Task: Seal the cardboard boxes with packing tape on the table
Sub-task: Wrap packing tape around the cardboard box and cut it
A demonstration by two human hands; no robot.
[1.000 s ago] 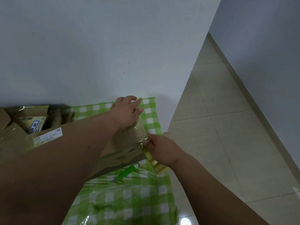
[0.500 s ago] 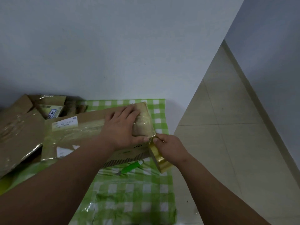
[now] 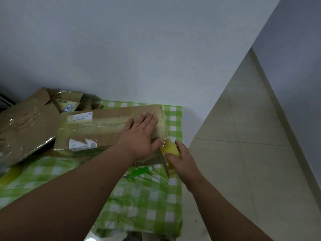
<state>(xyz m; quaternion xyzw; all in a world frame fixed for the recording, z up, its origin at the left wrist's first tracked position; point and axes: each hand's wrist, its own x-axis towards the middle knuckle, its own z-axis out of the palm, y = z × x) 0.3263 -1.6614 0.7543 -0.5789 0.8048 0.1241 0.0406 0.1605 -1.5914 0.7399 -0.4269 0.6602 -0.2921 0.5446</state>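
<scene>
Far left: flattened cardboard pile [image 3: 26,126] with loose shiny film crowds that end of the surface [image 3: 144,202], no room to slide anything that way. Cardboard box [image 3: 104,126] lies long-side across the green check cloth, its right end near the surface's right edge.

Left hand [image 3: 140,134] is spread flat, fingers straight, pressing the tape strip onto the box top near the right end. Risk: if it lifts before the strip bonds, the film wrinkles or peels back.

Green-handled cutter [image 3: 139,173] sits just in front of the box, under the forearm line; could get knocked.

Right hand [image 3: 182,160] curls round the packing tape roll [image 3: 171,153] at the box's right end, strip taut over the corner. Risk: pulling off-axis skews the strip or drags the box toward the edge. Beyond that edge is only floor [image 3: 243,153]; a dropped roll goes straight down. Open room is front-centre of the cloth.
</scene>
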